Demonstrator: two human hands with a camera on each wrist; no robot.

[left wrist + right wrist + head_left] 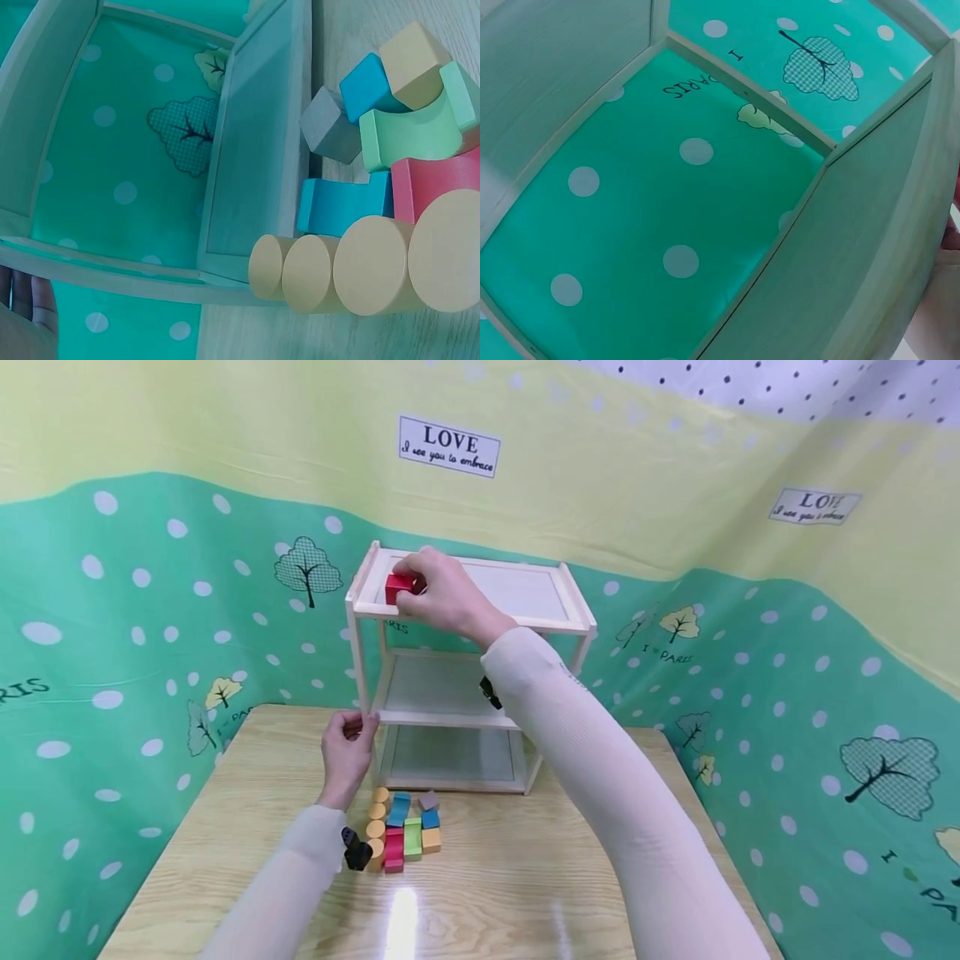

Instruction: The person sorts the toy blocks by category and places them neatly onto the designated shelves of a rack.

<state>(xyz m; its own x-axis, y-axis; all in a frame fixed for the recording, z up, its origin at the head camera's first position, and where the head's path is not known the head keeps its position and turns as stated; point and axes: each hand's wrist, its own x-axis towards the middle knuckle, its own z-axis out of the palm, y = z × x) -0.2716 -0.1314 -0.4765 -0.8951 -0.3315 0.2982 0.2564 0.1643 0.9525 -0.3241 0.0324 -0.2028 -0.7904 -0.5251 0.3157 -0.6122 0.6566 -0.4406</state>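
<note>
A pale wood-grained worktop (510, 877) filled the near part of the scene, shiny where light struck it, and a printed cloth (247, 552) hung around its far, left and right sides. The cloth was green with white dots and small trees below, yellow above. Two boxed labels (449, 447) on the far side read "LOVE" and "I see you to embrace"; "PARIS" stood in several places lower down.

At the far side stood a three-tier shelf unit (450, 685) with light wooden posts and pale flat panels. The right hand (442, 593) pinched a red block (398, 588) at the left near end of the top tier; whether it touched the panel could not be told. The left hand (347, 752), fingers curled, held the left near post at middle-tier height.

Just nearer than the unit lay smooth blocks: four tan cylinders (373, 266) in a row on the left, blue, red and green hollow-curved pieces (416, 139), and grey, blue and tan angular blocks (367, 88) on the right.
</note>
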